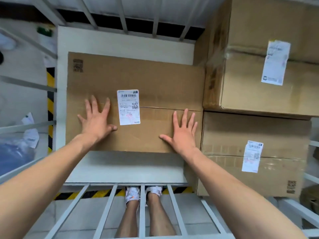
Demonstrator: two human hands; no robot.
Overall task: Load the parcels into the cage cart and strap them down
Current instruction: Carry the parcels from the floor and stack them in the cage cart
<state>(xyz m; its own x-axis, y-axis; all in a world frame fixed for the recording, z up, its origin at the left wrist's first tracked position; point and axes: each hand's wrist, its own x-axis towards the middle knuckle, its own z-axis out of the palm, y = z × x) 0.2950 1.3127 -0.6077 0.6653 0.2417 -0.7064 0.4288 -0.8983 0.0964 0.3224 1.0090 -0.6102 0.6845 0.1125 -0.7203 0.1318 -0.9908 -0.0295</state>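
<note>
Cardboard parcel (134, 80) on white cart floor (124, 168), left hand (96, 118), right hand (183, 133) flat, grey bars (142, 209).

The cart floor (124, 168) is a pale flat board, filling the middle of the frame inside the grey bars (110, 209). A flat brown box (155, 80) lies directly on it in the centre, with a white label (128, 107) on its top. Bare board shows above, left of and below this box. At the right of the frame a second box (224, 135) stands beside it, touching its right edge, and a third box (250, 94) sits on top of that one.
</note>
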